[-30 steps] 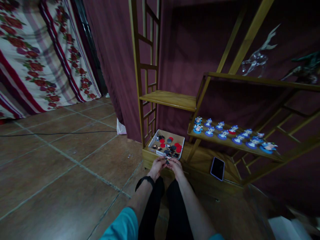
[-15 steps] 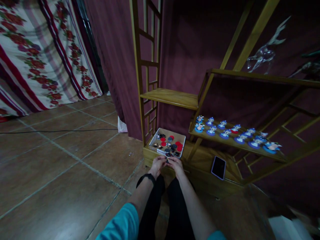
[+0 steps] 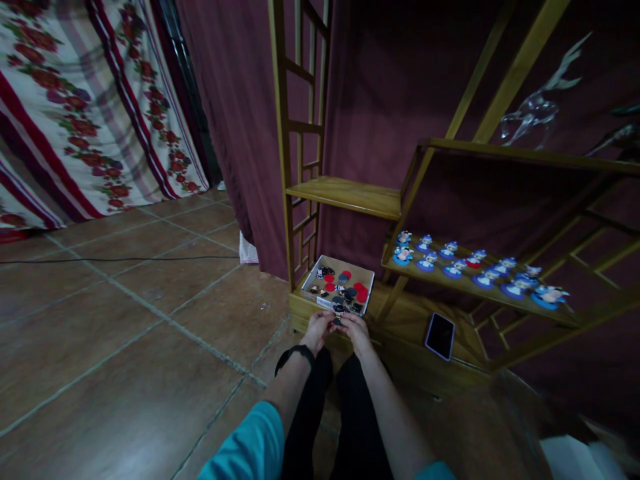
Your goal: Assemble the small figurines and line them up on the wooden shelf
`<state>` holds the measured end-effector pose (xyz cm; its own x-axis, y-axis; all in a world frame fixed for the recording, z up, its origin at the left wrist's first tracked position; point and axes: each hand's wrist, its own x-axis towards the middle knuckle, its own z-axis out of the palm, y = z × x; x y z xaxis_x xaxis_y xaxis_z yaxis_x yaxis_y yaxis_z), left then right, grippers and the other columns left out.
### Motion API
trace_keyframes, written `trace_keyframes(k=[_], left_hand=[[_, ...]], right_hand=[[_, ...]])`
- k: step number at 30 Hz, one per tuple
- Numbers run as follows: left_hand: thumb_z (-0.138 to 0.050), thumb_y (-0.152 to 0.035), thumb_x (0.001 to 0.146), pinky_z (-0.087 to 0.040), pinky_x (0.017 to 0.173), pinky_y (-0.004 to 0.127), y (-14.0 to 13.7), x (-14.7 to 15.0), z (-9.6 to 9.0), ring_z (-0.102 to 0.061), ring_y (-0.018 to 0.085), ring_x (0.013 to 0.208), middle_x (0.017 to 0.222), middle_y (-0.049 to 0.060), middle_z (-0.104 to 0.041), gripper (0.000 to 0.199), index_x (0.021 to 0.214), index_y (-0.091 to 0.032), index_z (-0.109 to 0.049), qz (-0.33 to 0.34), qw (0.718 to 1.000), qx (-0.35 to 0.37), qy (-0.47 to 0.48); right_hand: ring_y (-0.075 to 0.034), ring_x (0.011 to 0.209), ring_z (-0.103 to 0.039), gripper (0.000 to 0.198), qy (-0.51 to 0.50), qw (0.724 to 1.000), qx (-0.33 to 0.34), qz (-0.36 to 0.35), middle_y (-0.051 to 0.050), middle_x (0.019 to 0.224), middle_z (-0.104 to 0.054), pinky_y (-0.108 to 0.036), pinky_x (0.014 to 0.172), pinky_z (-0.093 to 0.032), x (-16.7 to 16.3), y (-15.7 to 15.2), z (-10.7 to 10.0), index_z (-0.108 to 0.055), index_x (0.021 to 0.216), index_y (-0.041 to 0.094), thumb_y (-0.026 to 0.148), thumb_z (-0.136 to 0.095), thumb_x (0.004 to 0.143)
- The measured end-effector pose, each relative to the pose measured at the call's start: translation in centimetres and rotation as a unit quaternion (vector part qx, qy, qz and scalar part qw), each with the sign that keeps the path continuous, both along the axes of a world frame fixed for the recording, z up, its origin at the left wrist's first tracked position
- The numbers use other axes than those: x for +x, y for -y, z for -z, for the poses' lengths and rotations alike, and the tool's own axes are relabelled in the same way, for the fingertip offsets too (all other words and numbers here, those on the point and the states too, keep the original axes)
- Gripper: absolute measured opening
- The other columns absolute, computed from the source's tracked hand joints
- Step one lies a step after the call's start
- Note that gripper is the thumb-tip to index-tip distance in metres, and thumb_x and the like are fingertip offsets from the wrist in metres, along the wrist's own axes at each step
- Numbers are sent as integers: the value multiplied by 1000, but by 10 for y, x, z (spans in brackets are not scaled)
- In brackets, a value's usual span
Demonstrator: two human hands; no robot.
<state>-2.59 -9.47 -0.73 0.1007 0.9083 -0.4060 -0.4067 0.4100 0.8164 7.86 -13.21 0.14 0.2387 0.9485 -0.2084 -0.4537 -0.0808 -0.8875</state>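
Between my two hands is a small dark figurine [image 3: 339,311] on a dark round base, upright and just in front of the box's near edge. My left hand [image 3: 319,329] is closed on its left side, and my right hand [image 3: 356,329] grips it from the right. The fingertips partly hide the base. Just beyond lies a shallow cardboard box [image 3: 370,280] that contains red discs [image 3: 362,293], dark grey discs and several small black-and-white figurine pieces [image 3: 340,289].
The box rests on the low ledge of a wooden shelf unit [image 3: 345,193]. Several blue-based figurines [image 3: 456,268] stand in rows on a shelf at right. Below them lies a dark-screened tablet or phone [image 3: 440,336]. A clear deer ornament [image 3: 535,110] stands higher up. A cable [image 3: 120,259] crosses the tiled floor.
The view has shifted slightly, so everything appears a little further right. Both hands still hold the figurine, which shows a bit more clearly above my fingers.
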Motion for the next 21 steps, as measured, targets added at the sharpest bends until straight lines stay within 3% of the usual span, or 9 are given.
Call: trace_keyframes(k=[7, 21], left_hand=[[-69, -11, 60, -46, 44, 19, 3, -3, -2, -52, 7, 41, 49, -1, -55, 16, 70, -11, -56, 6, 1000, -2, 6], [-63, -6, 63, -41, 40, 17, 0, 3, 3, -49, 6, 37, 49, -3, -54, 15, 72, -13, -54, 2, 1000, -3, -13]], right_hand=[[-16, 69, -63, 26, -1, 1000, 18, -11, -4, 82, -68, -26, 61, -51, 1, 0, 4, -65, 78, 16, 23, -70, 53], [-14, 61, -61, 20, -3, 1000, 11, 3, -2, 72, -67, -26, 56, -50, 1, -8, 14, -65, 71, 16, 17, -68, 51]])
